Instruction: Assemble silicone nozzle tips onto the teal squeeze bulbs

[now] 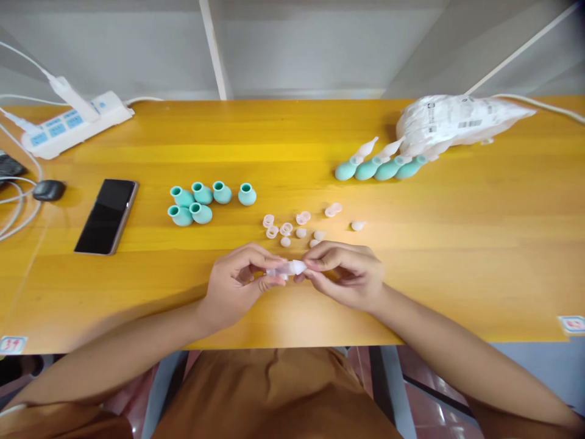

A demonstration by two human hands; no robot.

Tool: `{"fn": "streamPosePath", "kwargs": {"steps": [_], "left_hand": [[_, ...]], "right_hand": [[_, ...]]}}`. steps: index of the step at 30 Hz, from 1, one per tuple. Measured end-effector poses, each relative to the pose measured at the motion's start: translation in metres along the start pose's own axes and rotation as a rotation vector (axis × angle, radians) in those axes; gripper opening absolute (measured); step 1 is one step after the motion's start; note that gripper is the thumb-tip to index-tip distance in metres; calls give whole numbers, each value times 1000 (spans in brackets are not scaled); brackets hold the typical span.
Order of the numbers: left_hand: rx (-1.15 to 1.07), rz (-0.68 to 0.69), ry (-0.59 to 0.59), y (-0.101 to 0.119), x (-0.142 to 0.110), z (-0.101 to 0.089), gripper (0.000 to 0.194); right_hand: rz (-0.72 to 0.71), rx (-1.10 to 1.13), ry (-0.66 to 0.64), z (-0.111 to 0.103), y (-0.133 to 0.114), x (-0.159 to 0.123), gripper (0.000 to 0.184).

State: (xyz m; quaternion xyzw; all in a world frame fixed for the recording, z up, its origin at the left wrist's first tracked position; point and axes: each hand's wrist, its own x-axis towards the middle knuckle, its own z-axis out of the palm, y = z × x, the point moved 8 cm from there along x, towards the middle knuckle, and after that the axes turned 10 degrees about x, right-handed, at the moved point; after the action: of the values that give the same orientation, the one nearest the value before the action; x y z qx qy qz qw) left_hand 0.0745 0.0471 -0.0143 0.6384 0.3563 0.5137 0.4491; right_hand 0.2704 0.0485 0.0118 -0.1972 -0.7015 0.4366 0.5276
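Note:
Near the table's front, my left hand [240, 277] is closed on a translucent plastic nozzle piece [283, 268]. My right hand [345, 271] pinches the white pointed tip [299, 266] at that piece's right end; whether tip and piece are fully joined, I cannot tell. Just beyond my fingers lie several clear ring-shaped plastic parts [286, 228] and several small whitish tips [300, 233]. Open-necked teal rubber bulbs [201, 213] stand to the left. At the back right, several teal bulbs [365, 170] lie in a row with whitish pointed nozzles [367, 148] fitted in their necks.
A white plastic bag [461, 119] sits behind the row of bulbs. On the left are a dark phone [106, 216], a white power strip [77, 125] with cables, and a black mouse-like object [49, 191]. A grey partition [301, 49] borders the table's back edge.

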Motion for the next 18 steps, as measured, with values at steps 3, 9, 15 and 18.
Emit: {"fn": "streamPosePath", "kwargs": {"steps": [3,9,15,18], "left_hand": [[9,11,4,1,0,0,18],[50,-3,-6,1,0,0,14],[-27,-84,4,-5,-2,2,16],[-88,-90,-29,-5,-4,6,14]], "right_hand": [[-11,-3,5,1,-1,-1,28],[-70,-101,-14,3,-6,-2,24],[-66,-95,-29,2,-4,-3,19],[-63,-18,-47,4,-4,-4,23]]}}
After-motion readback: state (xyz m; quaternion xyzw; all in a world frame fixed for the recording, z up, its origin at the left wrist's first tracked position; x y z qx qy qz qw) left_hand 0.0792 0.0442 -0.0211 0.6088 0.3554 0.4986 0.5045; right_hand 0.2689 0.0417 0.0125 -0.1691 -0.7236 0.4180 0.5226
